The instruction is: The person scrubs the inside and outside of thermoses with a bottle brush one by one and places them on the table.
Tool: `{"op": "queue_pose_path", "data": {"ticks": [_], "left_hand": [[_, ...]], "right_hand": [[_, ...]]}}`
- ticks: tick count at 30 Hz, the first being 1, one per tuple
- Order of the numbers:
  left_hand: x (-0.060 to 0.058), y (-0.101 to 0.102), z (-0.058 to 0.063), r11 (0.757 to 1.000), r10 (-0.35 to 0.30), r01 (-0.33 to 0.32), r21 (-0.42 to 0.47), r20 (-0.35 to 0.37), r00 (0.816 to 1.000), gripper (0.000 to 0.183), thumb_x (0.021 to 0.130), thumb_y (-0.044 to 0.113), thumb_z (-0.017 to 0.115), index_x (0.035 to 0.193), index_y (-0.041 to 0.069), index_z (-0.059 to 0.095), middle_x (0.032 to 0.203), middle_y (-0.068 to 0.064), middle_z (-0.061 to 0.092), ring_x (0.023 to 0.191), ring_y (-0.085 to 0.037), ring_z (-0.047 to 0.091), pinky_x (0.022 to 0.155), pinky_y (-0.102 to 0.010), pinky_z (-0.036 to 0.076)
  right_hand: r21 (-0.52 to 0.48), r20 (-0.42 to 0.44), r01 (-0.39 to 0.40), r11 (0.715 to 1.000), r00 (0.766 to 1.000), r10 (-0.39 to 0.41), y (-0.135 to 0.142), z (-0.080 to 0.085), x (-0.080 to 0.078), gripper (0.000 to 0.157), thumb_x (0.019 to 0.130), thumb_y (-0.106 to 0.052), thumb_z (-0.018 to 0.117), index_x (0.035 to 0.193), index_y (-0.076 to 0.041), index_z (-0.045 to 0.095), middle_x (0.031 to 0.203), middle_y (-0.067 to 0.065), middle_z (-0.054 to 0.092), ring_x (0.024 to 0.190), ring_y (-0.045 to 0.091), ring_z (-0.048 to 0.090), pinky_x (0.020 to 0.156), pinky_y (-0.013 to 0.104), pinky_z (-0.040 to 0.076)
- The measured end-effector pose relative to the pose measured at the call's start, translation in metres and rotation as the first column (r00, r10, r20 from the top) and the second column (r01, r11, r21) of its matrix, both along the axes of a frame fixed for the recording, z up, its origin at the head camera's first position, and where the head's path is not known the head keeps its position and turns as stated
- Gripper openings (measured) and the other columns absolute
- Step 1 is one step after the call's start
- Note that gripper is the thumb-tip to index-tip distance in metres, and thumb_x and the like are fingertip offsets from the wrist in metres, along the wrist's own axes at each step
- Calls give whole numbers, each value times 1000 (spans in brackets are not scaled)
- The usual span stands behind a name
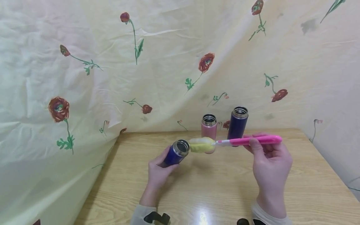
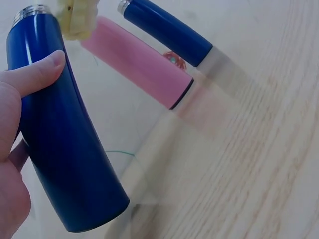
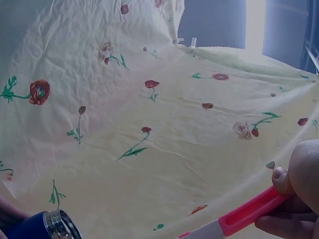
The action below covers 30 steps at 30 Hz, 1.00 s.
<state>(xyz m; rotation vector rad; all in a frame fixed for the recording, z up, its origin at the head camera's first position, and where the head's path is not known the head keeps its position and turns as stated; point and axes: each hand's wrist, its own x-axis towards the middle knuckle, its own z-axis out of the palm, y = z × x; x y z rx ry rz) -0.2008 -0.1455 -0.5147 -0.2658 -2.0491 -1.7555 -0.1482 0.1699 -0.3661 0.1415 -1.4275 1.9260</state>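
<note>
My left hand (image 1: 158, 170) grips a blue thermos bottle (image 1: 171, 157), lidless and tilted with its mouth to the right. In the left wrist view the thumb lies across the upper part of the blue bottle (image 2: 70, 134). My right hand (image 1: 271, 165) holds a bottle brush by its pink handle (image 1: 253, 140). The brush's yellow sponge head (image 1: 202, 145) is right beside the bottle's mouth, outside it. From the right wrist view, thumb and fingers pinch the pink handle (image 3: 254, 211).
Behind the brush stand a pink lidless bottle (image 1: 208, 129) and a second, dark blue lidless bottle (image 1: 237, 123). Both are on the wooden table (image 1: 216, 190), near its back edge. A flower-patterned cloth (image 1: 168, 78) hangs behind and along the left side.
</note>
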Motion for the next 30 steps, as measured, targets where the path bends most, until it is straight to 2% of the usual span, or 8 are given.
{"op": "queue_pose_path", "data": {"ticks": [5, 9, 12, 17, 20, 24, 27, 30], "left_hand": [[1, 1, 4, 999, 10, -12, 30, 82, 997, 76, 71, 2, 99, 141, 8, 70, 136, -10, 71, 130, -30, 65, 116, -51, 45], [1, 3, 9, 992, -59, 43, 121, 130, 990, 75, 77, 2, 95, 145, -1, 63, 137, -19, 69, 125, -34, 68, 108, -47, 54], [-2, 7, 12, 966, -150, 111, 232, 158, 976, 74, 81, -2, 90, 147, -9, 56, 140, -26, 65, 128, -35, 66, 105, -38, 56], [-3, 18, 18, 915, -294, 224, 336, 174, 940, 74, 87, 2, 85, 150, -14, 49, 141, -34, 61, 126, -32, 67, 102, -32, 57], [-4, 26, 20, 893, -359, 278, 353, 188, 914, 75, 88, 5, 85, 152, -11, 48, 141, -33, 61, 123, -31, 68, 102, -35, 58], [-5, 36, 21, 865, -433, 338, 370, 210, 877, 77, 89, 3, 83, 155, -8, 46, 146, -30, 58, 129, -33, 65, 106, -39, 56], [-6, 40, 23, 852, -456, 355, 385, 211, 865, 77, 89, 1, 82, 156, -6, 45, 148, -28, 58, 131, -34, 64, 107, -41, 55], [-8, 42, 25, 849, -456, 353, 393, 205, 866, 76, 90, 1, 81, 157, -4, 46, 147, -27, 59, 130, -32, 65, 107, -41, 55]], "right_hand": [[-126, 2, -42, 991, 999, 43, 12, -2, -4, 19, 95, 9, 73, 106, 21, 64, 93, 20, 77, 87, 23, 79, 79, 39, 62], [-344, -20, -119, 932, 993, 119, 29, -7, -15, 26, 96, 5, 74, 114, 17, 61, 96, 24, 76, 89, 28, 80, 78, 43, 61], [-497, -63, -266, 826, 960, 271, 44, -16, -27, 24, 100, 3, 68, 121, 9, 58, 100, 24, 76, 92, 30, 80, 81, 41, 62], [-639, -142, -477, 604, 845, 516, 61, -38, -45, 8, 108, 0, 55, 111, 4, 61, 102, 22, 76, 97, 30, 79, 91, 39, 61], [-687, -138, -495, 532, 808, 573, 64, -50, -53, 11, 109, -2, 56, 107, 4, 64, 102, 20, 75, 97, 28, 79, 95, 38, 60], [-713, -90, -471, 520, 797, 598, 64, -60, -58, 7, 108, -3, 59, 107, 2, 65, 102, 17, 74, 96, 26, 78, 97, 35, 59], [-696, -53, -458, 553, 800, 597, 64, -63, -59, 6, 108, -4, 59, 111, 1, 63, 105, 16, 73, 98, 24, 78, 98, 34, 58], [-674, -34, -454, 582, 806, 590, 65, -63, -60, 8, 108, -5, 59, 113, 0, 61, 107, 15, 73, 101, 24, 77, 99, 34, 57]]}}
